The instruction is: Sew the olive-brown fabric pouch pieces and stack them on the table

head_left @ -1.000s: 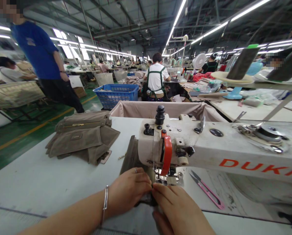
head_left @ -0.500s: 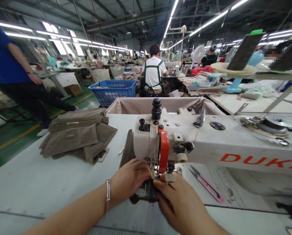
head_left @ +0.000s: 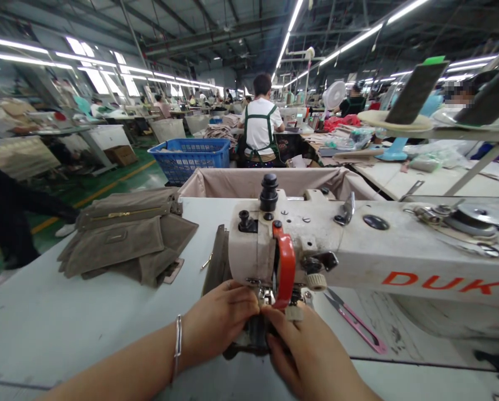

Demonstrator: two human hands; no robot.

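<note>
A white sewing machine (head_left: 358, 234) with an orange lever (head_left: 285, 267) stands before me. Under its needle area lies an olive-brown fabric piece (head_left: 255, 336), part of it showing to the left of the machine head. My left hand (head_left: 226, 314) is closed on the fabric's left side, fingertips by the presser foot. From the right, my right hand (head_left: 310, 348) pinches the same fabric, its thumb and forefinger close to the left fingertips. The needle and the stitching spot are mostly hidden by fingers and lever.
A stack of olive-brown fabric pieces (head_left: 120, 236) with a zipper lies on the left of the table. Pink-handled thread snips (head_left: 358, 323) rest right of the needle area. A cloth-lined bin (head_left: 233, 182) and a blue basket (head_left: 191, 159) stand behind; a co-worker (head_left: 261, 120) sits beyond.
The view has shifted slightly. A person in blue at the left has walked further out of view. My hands stay at the presser foot with the fabric.
</note>
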